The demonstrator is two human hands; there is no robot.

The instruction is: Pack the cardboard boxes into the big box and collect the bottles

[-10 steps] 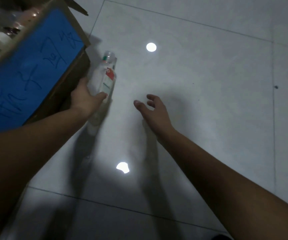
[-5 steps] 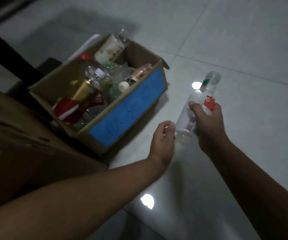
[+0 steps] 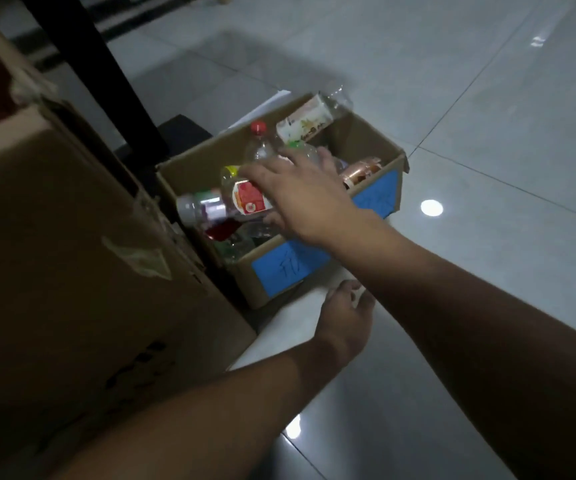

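Observation:
A small open cardboard box (image 3: pixel 376 140) with a blue label on its front stands on the tiled floor and holds several bottles. My right hand (image 3: pixel 300 195) is over the box, gripping a clear plastic bottle (image 3: pixel 224 202) with a red label, lying sideways with its cap to the left. My left hand (image 3: pixel 347 315) hovers low by the box's near front corner, fingers loosely apart, holding nothing. A big cardboard box (image 3: pixel 72 271) fills the left side.
A red-capped bottle (image 3: pixel 258 140), a bottle with a pale label (image 3: pixel 305 124) and a copper-coloured bottle (image 3: pixel 361 174) lie in the small box. A dark post (image 3: pixel 99 74) rises behind it. Glossy tile floor (image 3: pixel 487 237) spreads to the right.
My right hand has carried the red-labelled bottle from the floor to above the small box. My left hand has let go of it and dropped back beside the box.

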